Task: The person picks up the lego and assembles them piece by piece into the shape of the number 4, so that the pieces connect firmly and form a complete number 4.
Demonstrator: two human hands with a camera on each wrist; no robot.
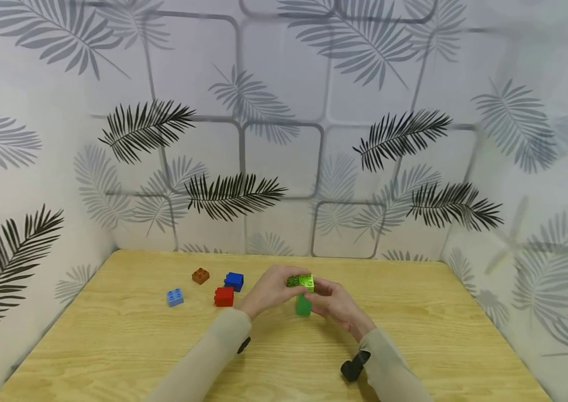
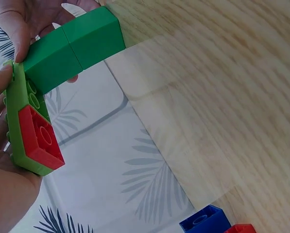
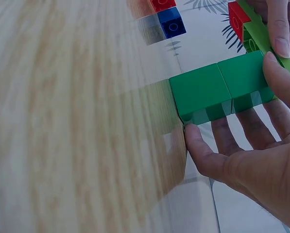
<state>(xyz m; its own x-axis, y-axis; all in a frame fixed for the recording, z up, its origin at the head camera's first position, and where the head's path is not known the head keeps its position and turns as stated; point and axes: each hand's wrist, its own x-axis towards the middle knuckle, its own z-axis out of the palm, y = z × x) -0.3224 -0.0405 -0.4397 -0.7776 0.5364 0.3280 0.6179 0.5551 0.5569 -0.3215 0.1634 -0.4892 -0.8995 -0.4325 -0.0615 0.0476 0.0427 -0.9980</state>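
Note:
Two green bricks [image 3: 222, 87] form an upright stack on the table. A long light green brick [image 1: 306, 281] lies across the stack's top and juts out to the left. A red brick [image 2: 40, 138] is fixed under its overhanging part. My left hand [image 1: 275, 286] grips the light green brick from above, thumb on the near side. Around the stack's right side curl the fingers of my right hand [image 1: 336, 306], its thumb near the joint with the light green brick. Whether that joint is fully pressed together I cannot tell.
Left of my hands lie a red brick [image 1: 224, 296] and a blue brick [image 1: 234, 281], both on their sides. Farther left are a light blue brick [image 1: 175, 297] and a brown brick [image 1: 200, 275], studs up. A patterned wall [image 1: 284, 223] rises behind the wooden table [image 1: 113, 335].

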